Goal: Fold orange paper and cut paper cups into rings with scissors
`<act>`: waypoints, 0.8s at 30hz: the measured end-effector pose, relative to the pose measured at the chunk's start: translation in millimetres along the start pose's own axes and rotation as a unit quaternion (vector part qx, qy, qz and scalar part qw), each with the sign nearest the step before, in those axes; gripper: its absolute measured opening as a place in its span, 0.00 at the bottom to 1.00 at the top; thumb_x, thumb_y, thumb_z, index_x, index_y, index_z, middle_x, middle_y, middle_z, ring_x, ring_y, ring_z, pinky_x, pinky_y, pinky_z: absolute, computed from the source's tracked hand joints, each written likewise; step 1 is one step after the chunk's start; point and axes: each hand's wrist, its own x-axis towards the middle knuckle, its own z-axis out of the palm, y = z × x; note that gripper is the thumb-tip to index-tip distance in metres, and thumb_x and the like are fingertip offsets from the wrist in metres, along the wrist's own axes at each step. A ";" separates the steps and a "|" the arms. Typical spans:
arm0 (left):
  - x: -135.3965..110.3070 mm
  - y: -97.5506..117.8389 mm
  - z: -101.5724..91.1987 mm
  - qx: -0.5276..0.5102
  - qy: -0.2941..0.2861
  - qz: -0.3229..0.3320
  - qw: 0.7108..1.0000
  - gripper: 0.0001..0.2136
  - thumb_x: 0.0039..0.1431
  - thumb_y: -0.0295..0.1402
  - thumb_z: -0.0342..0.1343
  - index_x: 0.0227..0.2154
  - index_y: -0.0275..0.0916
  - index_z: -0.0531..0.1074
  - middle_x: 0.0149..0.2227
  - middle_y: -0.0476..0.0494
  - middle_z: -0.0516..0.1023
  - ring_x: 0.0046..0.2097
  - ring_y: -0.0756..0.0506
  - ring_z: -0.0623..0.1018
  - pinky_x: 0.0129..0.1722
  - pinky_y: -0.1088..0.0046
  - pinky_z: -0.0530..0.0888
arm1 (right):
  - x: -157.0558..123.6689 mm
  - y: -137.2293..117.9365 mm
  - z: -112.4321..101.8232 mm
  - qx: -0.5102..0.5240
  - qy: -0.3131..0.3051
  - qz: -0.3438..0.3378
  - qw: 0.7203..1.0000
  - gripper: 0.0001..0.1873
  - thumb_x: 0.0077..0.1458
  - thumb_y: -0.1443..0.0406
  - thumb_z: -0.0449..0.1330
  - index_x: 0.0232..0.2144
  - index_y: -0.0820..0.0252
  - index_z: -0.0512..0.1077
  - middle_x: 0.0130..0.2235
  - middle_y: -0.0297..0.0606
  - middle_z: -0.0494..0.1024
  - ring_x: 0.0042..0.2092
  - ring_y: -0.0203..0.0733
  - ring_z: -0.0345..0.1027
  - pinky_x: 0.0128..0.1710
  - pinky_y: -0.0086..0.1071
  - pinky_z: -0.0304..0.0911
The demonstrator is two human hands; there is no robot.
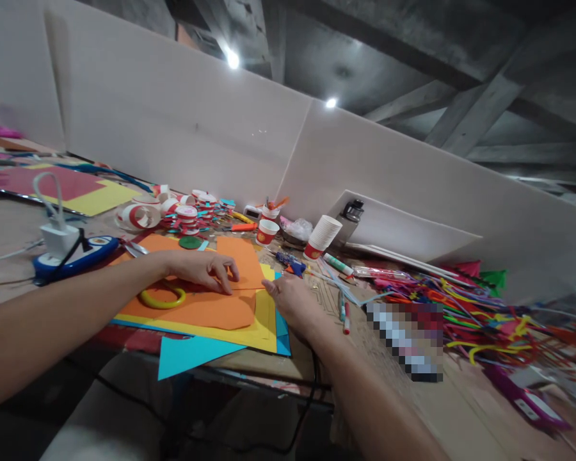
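Head view | left hand (pixel 202 270): rests on orange paper (pixel 216 314), fingers loosely spread | right hand (pixel 292 299): at orange paper's right edge, cannot tell whether pinching | orange paper: lies atop yellow sheet (pixel 267 333) | yellow-handled scissors (pixel 159 305): under left forearm

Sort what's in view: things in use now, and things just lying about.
Apparently in use:
orange paper, under the left hand, right hand at its edge
yellow sheet beneath it
yellow-handled scissors, perhaps

Lying about, seemingly:
stacked paper cups
bottle
glue gun
power strip
colourful strands
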 end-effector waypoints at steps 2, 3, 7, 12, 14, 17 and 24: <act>-1.9 1.2 -3.3 -0.027 0.032 -0.015 0.999 0.09 0.57 0.36 0.58 0.38 0.42 0.82 0.49 0.40 0.75 0.47 0.46 0.75 0.46 0.76 0.70 | 1.4 5.6 2.5 0.038 0.062 -0.007 0.997 0.19 0.65 0.60 0.50 0.36 0.64 0.78 0.39 0.49 0.80 0.44 0.47 0.73 0.48 0.37 0.63; -2.6 1.7 -4.9 -0.035 0.058 -0.025 0.997 0.10 0.56 0.37 0.59 0.39 0.41 0.81 0.49 0.40 0.75 0.46 0.46 0.76 0.45 0.76 0.71 | 2.3 8.1 5.1 0.066 0.089 -0.026 0.994 0.15 0.64 0.61 0.52 0.41 0.64 0.77 0.44 0.48 0.79 0.48 0.46 0.72 0.50 0.36 0.63; -3.1 2.3 -6.8 -0.005 0.087 -0.031 0.996 0.18 0.53 0.39 0.62 0.47 0.43 0.77 0.52 0.40 0.74 0.52 0.43 0.74 0.53 0.71 0.67 | 8.7 14.4 20.4 0.136 0.096 -0.108 0.980 0.18 0.58 0.65 0.60 0.51 0.62 0.72 0.53 0.45 0.75 0.56 0.43 0.66 0.57 0.35 0.59; -0.7 -0.4 -0.6 0.036 0.047 -0.043 0.997 0.26 0.49 0.42 0.65 0.53 0.43 0.73 0.57 0.38 0.72 0.58 0.40 0.70 0.59 0.67 0.62 | 21.2 19.5 29.9 0.135 0.023 -0.105 0.985 0.17 0.55 0.63 0.63 0.48 0.59 0.75 0.49 0.43 0.78 0.51 0.44 0.71 0.53 0.35 0.62; -0.5 -0.8 0.5 0.036 0.046 -0.052 0.997 0.27 0.50 0.42 0.64 0.53 0.42 0.73 0.57 0.37 0.71 0.59 0.40 0.70 0.59 0.66 0.62 | 24.5 20.5 27.7 0.127 0.016 -0.110 0.986 0.13 0.56 0.65 0.62 0.45 0.60 0.76 0.46 0.42 0.80 0.49 0.42 0.72 0.51 0.33 0.63; -1.6 1.0 -0.7 0.038 0.042 -0.058 0.997 0.27 0.49 0.42 0.64 0.53 0.41 0.73 0.58 0.37 0.71 0.58 0.39 0.71 0.59 0.66 0.63 | 25.7 19.1 21.6 0.079 0.018 -0.150 0.985 0.10 0.60 0.65 0.58 0.42 0.61 0.77 0.43 0.41 0.81 0.47 0.41 0.72 0.49 0.31 0.61; 2.1 9.4 -0.6 0.061 0.141 -0.037 0.987 0.20 0.51 0.39 0.63 0.47 0.38 0.76 0.48 0.39 0.79 0.49 0.42 0.77 0.51 0.70 0.69 | 22.4 12.7 15.7 0.042 0.127 -0.127 0.983 0.12 0.62 0.66 0.53 0.35 0.61 0.77 0.37 0.42 0.79 0.42 0.41 0.71 0.44 0.33 0.59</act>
